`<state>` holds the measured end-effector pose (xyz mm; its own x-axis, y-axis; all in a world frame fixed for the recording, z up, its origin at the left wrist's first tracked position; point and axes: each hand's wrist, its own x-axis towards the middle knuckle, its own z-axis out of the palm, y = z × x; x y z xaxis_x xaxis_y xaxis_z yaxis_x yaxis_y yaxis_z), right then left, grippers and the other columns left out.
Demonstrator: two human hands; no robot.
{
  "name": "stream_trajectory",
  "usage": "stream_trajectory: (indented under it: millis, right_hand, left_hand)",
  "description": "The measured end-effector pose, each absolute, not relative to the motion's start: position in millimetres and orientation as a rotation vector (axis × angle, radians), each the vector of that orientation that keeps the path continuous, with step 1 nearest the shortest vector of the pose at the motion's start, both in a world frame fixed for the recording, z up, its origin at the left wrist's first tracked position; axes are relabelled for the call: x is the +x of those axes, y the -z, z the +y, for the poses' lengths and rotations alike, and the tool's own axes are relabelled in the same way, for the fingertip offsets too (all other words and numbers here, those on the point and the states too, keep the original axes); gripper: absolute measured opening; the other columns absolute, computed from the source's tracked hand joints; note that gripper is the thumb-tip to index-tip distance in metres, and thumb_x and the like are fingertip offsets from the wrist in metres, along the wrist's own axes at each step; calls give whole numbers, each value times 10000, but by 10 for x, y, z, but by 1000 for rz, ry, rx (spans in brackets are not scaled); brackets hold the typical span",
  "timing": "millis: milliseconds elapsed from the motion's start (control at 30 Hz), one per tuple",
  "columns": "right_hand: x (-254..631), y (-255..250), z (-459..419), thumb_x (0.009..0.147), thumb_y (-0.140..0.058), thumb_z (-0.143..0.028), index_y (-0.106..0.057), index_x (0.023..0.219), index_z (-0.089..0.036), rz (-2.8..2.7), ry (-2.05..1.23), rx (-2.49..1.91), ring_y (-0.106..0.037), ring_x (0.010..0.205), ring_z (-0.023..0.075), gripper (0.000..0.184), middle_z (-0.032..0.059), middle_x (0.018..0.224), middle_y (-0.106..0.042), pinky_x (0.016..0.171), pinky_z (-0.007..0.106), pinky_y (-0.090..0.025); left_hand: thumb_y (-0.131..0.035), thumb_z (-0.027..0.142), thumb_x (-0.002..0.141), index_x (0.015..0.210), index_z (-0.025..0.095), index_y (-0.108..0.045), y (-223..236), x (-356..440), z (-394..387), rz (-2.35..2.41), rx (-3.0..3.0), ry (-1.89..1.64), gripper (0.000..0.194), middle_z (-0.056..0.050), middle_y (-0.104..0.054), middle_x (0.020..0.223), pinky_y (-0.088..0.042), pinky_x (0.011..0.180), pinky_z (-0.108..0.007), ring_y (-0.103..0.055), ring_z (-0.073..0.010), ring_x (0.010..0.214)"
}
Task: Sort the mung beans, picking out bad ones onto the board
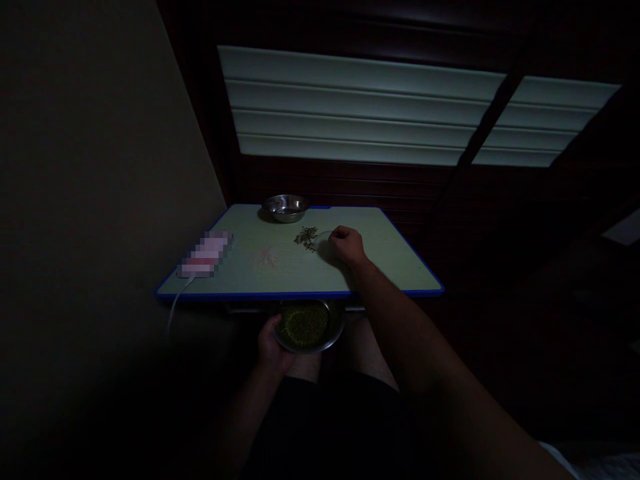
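My left hand (pixel 273 347) grips the left rim of a metal bowl (pixel 334 339), held just below the table's front edge, above my lap. Small green grains, like mung beans (pixel 303 325), lie inside it. Over the tabletop, the fingers of my right hand (pixel 347 245) are pinched on a thin, see-through piece (pixel 323 239); its exact kind is unclear in the dim light. Its left end is beside a loose pile of small brown-green grains (pixel 306 237). Nearer the front lies a patch of pale grains (pixel 266 259).
The light-topped table (pixel 380 267) has a blue edge. A second metal bowl (pixel 286 210) stands at its back. On the left lies a blurred-out pinkish thing (pixel 206 255) with a white cable (pixel 174 307) hanging over the edge. A wall is at left; dark wood panelling is behind.
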<state>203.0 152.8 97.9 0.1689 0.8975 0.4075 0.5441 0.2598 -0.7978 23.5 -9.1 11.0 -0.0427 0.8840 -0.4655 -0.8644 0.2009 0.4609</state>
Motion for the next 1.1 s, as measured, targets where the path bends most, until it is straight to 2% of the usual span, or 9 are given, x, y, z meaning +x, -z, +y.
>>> stream_trajectory:
  millis: [300,500,767,1100]
  right_hand:
    - [2043,-946,1561,619,-515,-259,-626,655,-194,-1494,-460,-1395,-544,660,140,133,-17,649,-614,642,251,-401]
    - [2038,-942,1563,615,-507,-257,-628,658,-181,-1488,-480,-1414,-533,649,132,149,-25,625,-593,631,241,-393]
    - [2041,-969,1540,617,-488,-249,-638,655,-168,-1470,-442,-1430,-506,629,124,174,-32,599,-561,602,238,-359]
    - [2053,-996,1533,611,-484,-257,-638,640,-170,-1436,-440,-1508,-512,618,129,178,-26,583,-551,578,231,-354]
  left_hand:
    - [-555,204,737,872,129,-706,-138,251,-85,804,-19,-1426,216,-106,-748,824,-534,805,-394,-694,-257,801]
    - [-562,200,733,980,124,-703,-97,237,-79,772,7,-1439,295,-99,-750,847,-530,831,-415,-693,-264,830]
    - [-564,218,734,901,105,-702,-54,225,-67,790,10,-1402,245,-125,-748,864,-537,812,-420,-694,-279,848]
    - [-535,219,750,859,132,-706,-146,255,-84,814,13,-1412,221,-94,-751,827,-549,783,-389,-700,-246,801]
